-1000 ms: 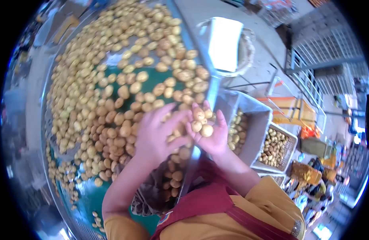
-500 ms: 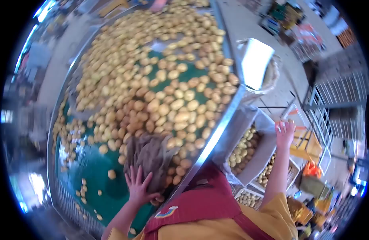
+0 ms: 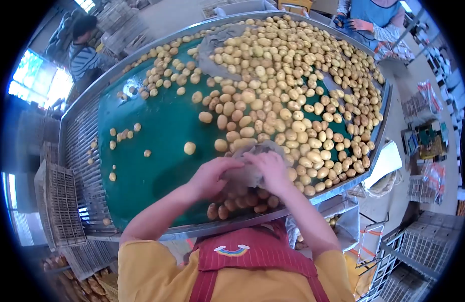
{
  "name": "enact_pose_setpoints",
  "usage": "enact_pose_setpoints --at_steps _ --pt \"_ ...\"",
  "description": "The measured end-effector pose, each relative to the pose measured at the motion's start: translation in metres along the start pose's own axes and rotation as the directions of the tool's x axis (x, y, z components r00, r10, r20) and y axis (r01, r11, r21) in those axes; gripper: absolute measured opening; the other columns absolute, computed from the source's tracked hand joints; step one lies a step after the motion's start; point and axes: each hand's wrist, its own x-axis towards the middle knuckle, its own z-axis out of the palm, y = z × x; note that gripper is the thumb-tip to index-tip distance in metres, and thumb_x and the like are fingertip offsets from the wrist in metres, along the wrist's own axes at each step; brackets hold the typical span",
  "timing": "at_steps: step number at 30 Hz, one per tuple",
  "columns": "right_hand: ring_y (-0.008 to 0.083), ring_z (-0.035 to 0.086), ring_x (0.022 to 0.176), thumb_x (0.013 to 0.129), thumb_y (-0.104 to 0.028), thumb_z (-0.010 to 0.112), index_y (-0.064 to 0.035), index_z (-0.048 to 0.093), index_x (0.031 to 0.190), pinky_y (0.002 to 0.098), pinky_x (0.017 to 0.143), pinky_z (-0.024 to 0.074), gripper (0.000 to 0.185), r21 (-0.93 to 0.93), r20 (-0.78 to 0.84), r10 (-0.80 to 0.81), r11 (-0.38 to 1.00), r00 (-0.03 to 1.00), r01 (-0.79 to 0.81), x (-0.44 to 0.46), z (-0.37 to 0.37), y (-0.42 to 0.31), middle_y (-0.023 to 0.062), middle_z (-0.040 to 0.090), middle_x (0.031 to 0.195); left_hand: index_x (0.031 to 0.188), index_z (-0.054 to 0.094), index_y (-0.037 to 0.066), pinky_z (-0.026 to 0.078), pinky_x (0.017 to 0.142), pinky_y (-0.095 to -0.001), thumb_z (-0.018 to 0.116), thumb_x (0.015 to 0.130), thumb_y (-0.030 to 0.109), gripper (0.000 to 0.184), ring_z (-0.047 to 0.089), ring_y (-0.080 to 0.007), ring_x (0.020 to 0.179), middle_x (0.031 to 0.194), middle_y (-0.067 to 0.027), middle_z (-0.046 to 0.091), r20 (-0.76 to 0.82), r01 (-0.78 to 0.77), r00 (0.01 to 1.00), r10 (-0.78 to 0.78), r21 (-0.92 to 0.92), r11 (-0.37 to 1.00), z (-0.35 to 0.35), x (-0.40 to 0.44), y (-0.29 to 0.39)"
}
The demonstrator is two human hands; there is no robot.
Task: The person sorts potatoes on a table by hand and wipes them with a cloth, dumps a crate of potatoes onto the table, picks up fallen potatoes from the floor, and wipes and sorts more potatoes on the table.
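Note:
A crumpled grey-brown cloth [image 3: 245, 177] lies over the near edge of the heap of potatoes [image 3: 298, 126], on a green sorting table [image 3: 162, 136]. My left hand [image 3: 212, 175] grips the cloth from the left with bent fingers. From the right, my right hand [image 3: 270, 170] is closed on the same cloth, close beside the left. Several brownish potatoes [image 3: 232, 204] show below the cloth, near the table's front edge. What lies directly under the cloth and my fingertips is hidden.
A second grey cloth [image 3: 212, 53] lies among potatoes at the back. The metal rim [image 3: 202, 230] runs before me; a slatted grate [image 3: 81, 136] is at the left. A lined crate [image 3: 345, 221] stands at the right. Co-workers [image 3: 84, 55] are across the table, one with gloved hands [image 3: 361, 24].
My view has turned left toward the table. My right hand has come from beside the lined crate onto the cloth. My left hand, spread on the cloth before, is now closed on it.

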Motion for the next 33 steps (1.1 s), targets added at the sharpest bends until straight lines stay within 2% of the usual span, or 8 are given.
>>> enact_pose_setpoints --at_steps 4,10,13,17,20,24,30,33 --pt "0.0306 0.064 0.1 0.068 -0.001 0.07 -0.0229 0.061 0.125 0.0429 0.075 0.055 0.061 0.063 -0.034 0.042 0.997 0.999 -0.04 0.044 -0.04 0.026 0.0075 0.061 0.102 0.13 0.065 0.012 0.051 0.102 -0.0395 0.065 0.075 -0.005 0.057 0.064 -0.0317 0.117 0.125 -0.012 0.067 -0.028 -0.159 0.986 0.166 0.181 0.971 -0.053 0.022 -0.001" --pt "0.0264 0.064 0.092 0.072 0.004 0.067 -0.0276 0.065 0.13 0.0385 0.078 0.0532 0.066 -0.344 -0.327 -0.259 0.929 0.909 0.14 0.142 -0.185 0.038 0.005 0.066 0.099 0.134 0.061 0.012 0.046 0.103 -0.0452 0.075 0.068 0.006 0.068 0.059 -0.0349 0.117 0.128 -0.0134 0.064 -0.158 -0.275 0.904 0.396 0.495 0.824 -0.157 0.119 0.037" --pt "0.0263 0.064 0.113 0.073 0.013 0.06 -0.0271 0.066 0.131 0.0403 0.092 0.0521 0.071 -0.474 -0.355 -0.312 0.872 0.881 0.117 0.165 -0.227 0.044 0.0052 0.069 0.12 0.132 0.062 0.012 0.047 0.102 -0.0415 0.074 0.066 0.005 0.067 0.057 -0.0324 0.118 0.128 -0.012 0.064 -0.071 -0.433 0.797 0.599 0.624 0.65 -0.193 0.171 0.043" --pt "0.0331 0.057 0.129 0.068 0.013 0.057 -0.0244 0.061 0.139 0.0455 0.106 0.0465 0.08 -0.348 -0.191 -0.134 0.936 0.972 0.061 0.176 -0.167 0.107 0.0096 0.065 0.134 0.131 0.062 0.012 0.047 0.105 -0.0417 0.074 0.071 0.017 0.061 0.057 -0.0347 0.119 0.128 -0.0113 0.065 0.037 -0.428 0.873 0.487 0.539 0.726 -0.158 0.24 -0.048" --pt "0.0375 0.03 0.15 0.068 -0.021 0.076 -0.0355 0.046 0.15 0.063 0.12 0.022 0.089 -0.23 0.112 0.148 0.966 0.983 -0.119 0.172 -0.039 0.201 0.0103 0.034 0.163 0.135 0.061 0.016 0.037 0.109 -0.0631 0.072 0.079 0.038 0.061 0.04 -0.0306 0.142 0.156 -0.0049 0.042 0.174 -0.344 0.933 0.316 0.696 0.631 -0.087 0.269 -0.141" --pt "0.0301 0.019 0.155 0.073 -0.032 0.075 -0.0406 0.048 0.147 0.0651 0.122 0.0078 0.079 -0.47 -0.056 0.091 0.876 0.994 -0.107 0.226 -0.012 0.261 0.0031 0.019 0.169 0.146 0.051 0.021 0.023 0.11 -0.076 0.066 0.085 0.052 0.07 0.026 -0.0288 0.152 0.165 0.002 0.028 0.101 -0.199 0.976 0.191 0.761 0.617 -0.062 0.323 -0.162" --pt "0.0289 0.025 0.153 0.086 -0.029 0.067 -0.0398 0.042 0.151 0.071 0.118 0.0126 0.071 -0.451 -0.299 0.147 0.849 0.943 -0.275 0.265 -0.007 0.297 0.0032 0.019 0.168 0.16 0.026 0.024 0.017 0.112 -0.0764 0.063 0.089 0.046 0.082 0.022 -0.0335 0.153 0.164 -0.007 0.029 -0.191 0.033 0.97 0.148 0.713 0.7 -0.045 0.392 -0.181" --pt "0.0309 0.025 0.153 0.09 -0.026 0.063 -0.0378 0.037 0.153 0.067 0.119 0.0164 0.069 -0.196 -0.111 0.322 0.92 0.94 -0.338 0.214 -0.002 0.282 0.0044 0.024 0.167 0.162 0.018 0.024 0.013 0.112 -0.0775 0.062 0.09 0.038 0.085 0.016 -0.0396 0.154 0.163 -0.022 0.027 -0.171 0.009 0.982 0.084 0.481 0.877 -0.034 0.354 -0.167"
